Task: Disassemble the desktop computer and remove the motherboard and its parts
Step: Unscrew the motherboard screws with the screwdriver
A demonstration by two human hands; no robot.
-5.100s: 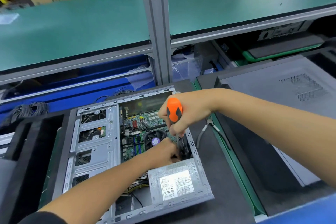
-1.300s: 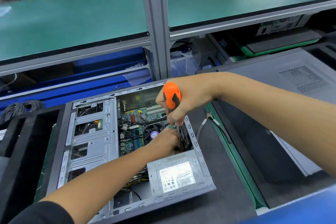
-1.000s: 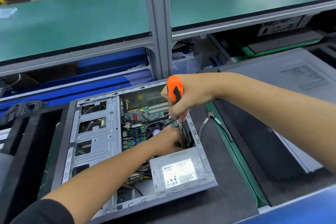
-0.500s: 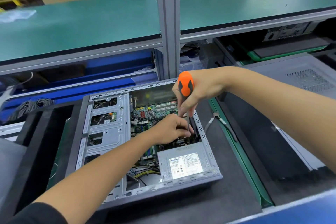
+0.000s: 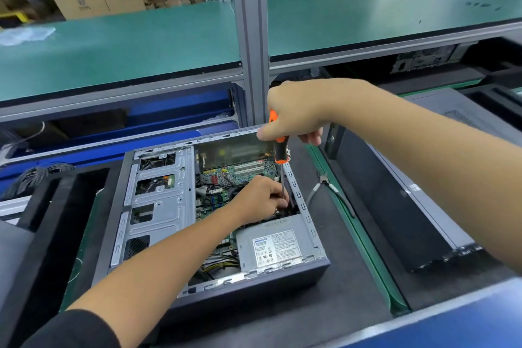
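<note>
An open desktop computer case (image 5: 293, 271) lies on its side on the dark mat. Inside show the green motherboard (image 5: 240, 171), a silver drive cage (image 5: 163, 206) and a grey power supply (image 5: 275, 246). My right hand (image 5: 296, 110) grips the handle of an orange-and-black screwdriver (image 5: 279, 150), held upright over the case's right side. My left hand (image 5: 262, 199) reaches into the case and pinches the screwdriver's shaft near its tip. The tip and the fan under my left hand are hidden.
Grey-handled pliers (image 5: 329, 189) lie on the mat right of the case. A second dark case (image 5: 395, 206) lies further right. A grey frame post (image 5: 251, 37) and green shelf (image 5: 127, 42) stand behind. Black foam trays (image 5: 45, 220) sit at left.
My right hand has risen and shifted up the screwdriver handle, now covering most of its orange top. My left hand has closed round the shaft. The view has tilted upward.
</note>
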